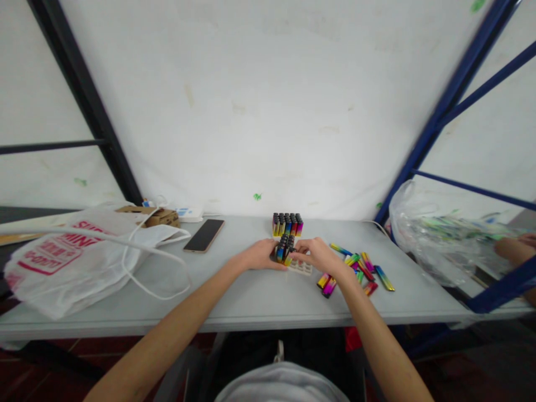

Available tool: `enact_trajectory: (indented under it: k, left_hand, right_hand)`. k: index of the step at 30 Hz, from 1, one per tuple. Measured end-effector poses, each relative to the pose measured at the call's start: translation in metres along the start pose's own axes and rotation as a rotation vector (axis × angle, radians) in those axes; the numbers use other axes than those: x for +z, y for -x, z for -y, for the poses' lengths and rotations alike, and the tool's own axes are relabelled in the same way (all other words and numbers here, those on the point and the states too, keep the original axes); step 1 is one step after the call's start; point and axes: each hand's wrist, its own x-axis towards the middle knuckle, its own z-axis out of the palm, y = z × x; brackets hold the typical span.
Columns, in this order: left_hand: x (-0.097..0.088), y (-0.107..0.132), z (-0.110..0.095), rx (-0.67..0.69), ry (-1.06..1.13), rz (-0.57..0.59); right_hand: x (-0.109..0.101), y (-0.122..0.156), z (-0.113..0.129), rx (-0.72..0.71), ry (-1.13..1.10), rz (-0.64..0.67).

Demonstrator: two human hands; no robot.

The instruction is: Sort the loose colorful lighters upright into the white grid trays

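My left hand [260, 255] and my right hand [316, 254] meet at the middle of the grey table [251, 296]. Between them stands a small bunch of rainbow-coloured lighters [285, 249] with black tops, set in a white tray [300, 267]. Both hands curl their fingers round this bunch. Behind it stands a full block of the same lighters [287, 224]. Several loose lighters [360, 268] lie flat on the table just right of my right hand.
A dark phone [204, 235] lies left of the lighters. A white plastic bag with red print [71, 257] and a cardboard box [153, 215] fill the left end. A clear bag [435, 240] hangs by the blue frame [439, 123], where another person's hand [517, 248] shows.
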Motion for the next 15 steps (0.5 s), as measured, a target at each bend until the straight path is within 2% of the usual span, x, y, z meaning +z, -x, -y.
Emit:
enact_trajectory:
  k: [6,9,12,15]
  left_hand:
    - [0.0,0.0,0.003,0.018,-0.008,-0.004]
    - [-0.001,0.001,0.002,0.008,-0.05,-0.007]
    - [-0.001,0.001,0.0,-0.025,-0.083,0.006]
    - [-0.002,0.001,-0.002,-0.006,-0.061,0.017]
  right_hand:
    - [0.012,-0.005,0.001,0.042,0.188,-0.016]
    - [0.014,-0.008,-0.003,0.072,0.281,0.033]
    - [0.0,-0.004,-0.017,0.06,0.247,0.076]
    - [-0.027,0.009,-0.036,0.095,0.217,0.012]
